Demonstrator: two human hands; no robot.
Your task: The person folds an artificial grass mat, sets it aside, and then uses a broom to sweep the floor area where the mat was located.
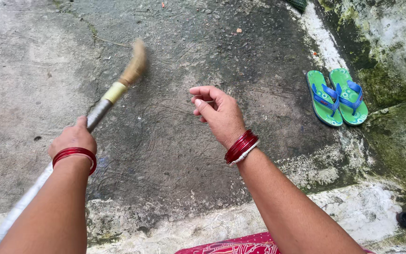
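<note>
Gripping the long grey-wrapped straw broom (100, 109) low, the left hand (73, 139) angles its bristles onto the floor. The right hand (218, 113), curled loosely, holds nothing, with green rubber flip-flops (337, 96) lying well right of it.

I see a pair of green flip-flops (337, 97) with blue straps lying side by side on the grey concrete ground (175, 155), just beside a mossy wall (391, 42); a small dark round cap (405, 219) sits lower right on a whitish ledge (363, 207)
</note>
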